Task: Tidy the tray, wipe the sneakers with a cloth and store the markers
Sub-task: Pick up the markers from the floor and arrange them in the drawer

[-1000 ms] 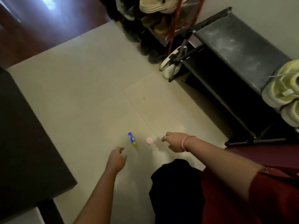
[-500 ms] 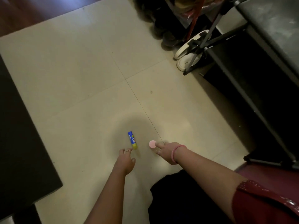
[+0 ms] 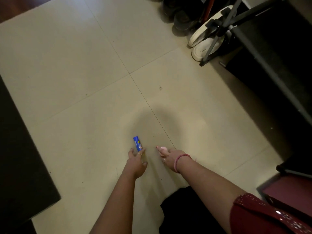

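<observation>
Against left fingers (image 3: 143,150): blue marker (image 3: 138,143).

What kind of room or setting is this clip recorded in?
Most likely a home entryway or shoe-storage corner. The floor is large pale tiles, white shoes sit beside a dark metal rack, and more dark shoes line the wall behind them.

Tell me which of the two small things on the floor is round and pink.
The pink disc under the right hand; the other is a blue tube.
</observation>
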### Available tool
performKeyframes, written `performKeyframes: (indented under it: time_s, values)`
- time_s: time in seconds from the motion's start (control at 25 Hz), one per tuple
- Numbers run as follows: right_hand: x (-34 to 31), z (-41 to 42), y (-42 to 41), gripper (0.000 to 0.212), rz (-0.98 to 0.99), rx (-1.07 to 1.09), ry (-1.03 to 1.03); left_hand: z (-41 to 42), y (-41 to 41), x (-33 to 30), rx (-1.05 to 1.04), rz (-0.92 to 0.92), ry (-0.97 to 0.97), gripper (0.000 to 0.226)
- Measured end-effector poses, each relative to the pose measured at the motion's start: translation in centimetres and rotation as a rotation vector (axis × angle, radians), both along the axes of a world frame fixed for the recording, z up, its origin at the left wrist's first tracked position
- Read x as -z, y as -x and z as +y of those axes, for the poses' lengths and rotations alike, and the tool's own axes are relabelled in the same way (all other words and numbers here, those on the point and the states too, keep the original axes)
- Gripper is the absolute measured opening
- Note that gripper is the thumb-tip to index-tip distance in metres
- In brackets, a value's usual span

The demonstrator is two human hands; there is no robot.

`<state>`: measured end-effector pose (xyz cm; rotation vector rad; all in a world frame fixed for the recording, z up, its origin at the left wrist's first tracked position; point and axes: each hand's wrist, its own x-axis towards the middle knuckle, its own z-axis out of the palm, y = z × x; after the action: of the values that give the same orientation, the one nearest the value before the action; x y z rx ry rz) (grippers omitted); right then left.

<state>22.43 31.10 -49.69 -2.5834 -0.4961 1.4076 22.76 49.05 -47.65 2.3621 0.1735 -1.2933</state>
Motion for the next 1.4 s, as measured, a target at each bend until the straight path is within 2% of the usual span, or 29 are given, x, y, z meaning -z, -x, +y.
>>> performKeyframes:
  time_s: [0.12,0.16,0.32,0.44,0.56,0.68,0.72,0.84,0.96,1.08,1.16,1.2,1.4]
  values:
    - [-0.9,-1.5,0.4,0.049,-0.065,-0.032,-0.037,-0.6,-0.4,0.9,-0.017,-0.028,-0.053,0.061]
    - [-1.2,-2.2,0.9,0.047,-0.067,0.029,-0.067,-0.9,-0.4,1.1,-0.001,-0.051,-0.085,0.059]
    - [-2.0,-5.9,3.1,0.045,0.037,0.030,-0.051,-2.2,0.3,1.1,0.048,-0.122,-0.144,0.050]
    - [-4.2,-9.1,4.3,0.043,0.105,0.036,-0.004,-2.7,1.1,1.1,-0.080,-0.146,-0.129,0.025]
    - [-6.0,-11.7,6.2,0.036,0.069,0.237,-0.074,-2.9,1.7,0.8,-0.230,-0.209,-0.089,0.009]
    - [-8.8,-13.6,7.2,0.030,0.007,0.274,-0.093,-3.6,2.1,-0.6,-0.281,-0.318,-0.037,0.021]
    - [-9.9,-14.1,7.3,0.025,-0.050,0.217,-0.101,-4.1,2.2,-1.4,-0.296,-0.337,-0.006,0.024]
    - [-14.0,-15.3,7.6,0.015,-0.116,0.251,-0.133,-6.6,2.5,-4.9,-0.377,-0.328,0.073,0.026]
    - [-18.5,-15.9,7.9,0.020,-0.216,0.327,-0.183,-9.5,4.0,-9.1,-0.606,-0.233,0.182,0.021]
    - [-23.9,-17.1,9.0,0.018,-0.318,0.388,-0.165,-12.6,5.8,-13.9,-0.718,-0.126,0.310,0.032]
    - [-26.9,-17.8,9.8,0.015,-0.339,0.382,-0.132,-13.9,6.5,-16.1,-0.743,-0.071,0.339,0.041]
    - [-29.2,-18.3,11.0,0.014,-0.319,0.471,-0.117,-14.7,6.8,-17.9,-0.725,-0.057,0.355,0.043]
    - [-38.1,-19.9,17.4,0.020,-0.402,0.673,-0.069,-18.3,8.8,-26.9,-0.634,-0.028,0.489,0.034]
